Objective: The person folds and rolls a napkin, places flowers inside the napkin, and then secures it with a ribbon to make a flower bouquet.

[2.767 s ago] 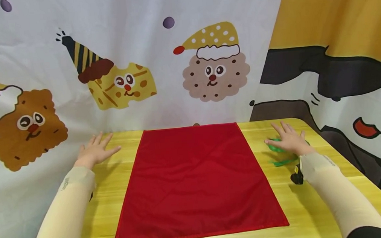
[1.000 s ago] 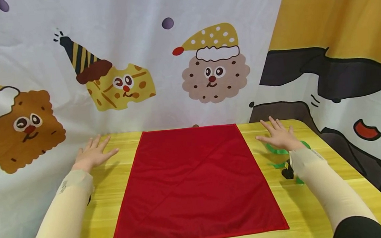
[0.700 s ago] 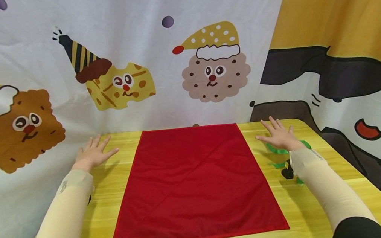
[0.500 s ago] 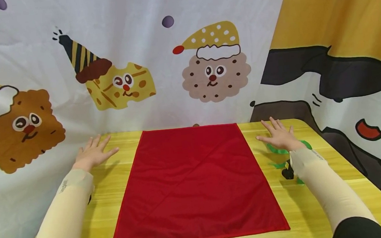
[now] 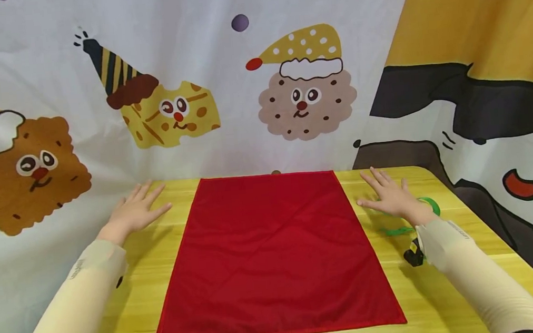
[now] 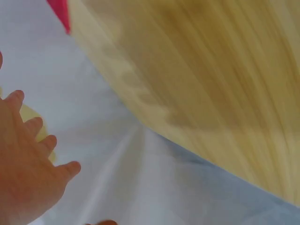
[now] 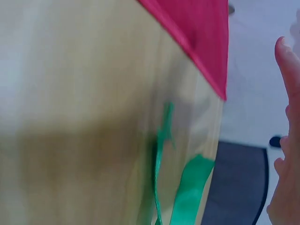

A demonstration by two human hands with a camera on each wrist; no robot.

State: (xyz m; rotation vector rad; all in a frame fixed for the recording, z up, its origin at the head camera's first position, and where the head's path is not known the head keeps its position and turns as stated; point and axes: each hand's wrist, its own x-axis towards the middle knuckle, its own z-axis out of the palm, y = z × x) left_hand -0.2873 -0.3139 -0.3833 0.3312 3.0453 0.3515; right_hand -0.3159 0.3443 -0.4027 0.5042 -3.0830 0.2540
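A red cloth [image 5: 274,255] lies spread flat on the wooden table, with faint diagonal creases. Left of its far corner, my left hand [image 5: 132,212] hovers above the table with fingers spread and nothing in it. On the other side, my right hand [image 5: 393,199] is held palm down over the table, its fingers spread and bare of any object. Beneath and beside that hand lies a green ribbon [image 7: 190,190], partly hidden by the hand and wrist in the head view. Only part of the right hand shows at the edge of the right wrist view.
The yellow wooden table [image 5: 160,260] ends at the back against a white curtain [image 5: 237,153] printed with cartoon figures. More of the curtain hangs along the left and right sides. A small black wrist camera [image 5: 414,255] hangs under the right wrist.
My right hand has moved left toward the cloth since the oldest frame. Most recently the head view has shifted slightly and both forearms have swung a little outward. The cloth stays in place.
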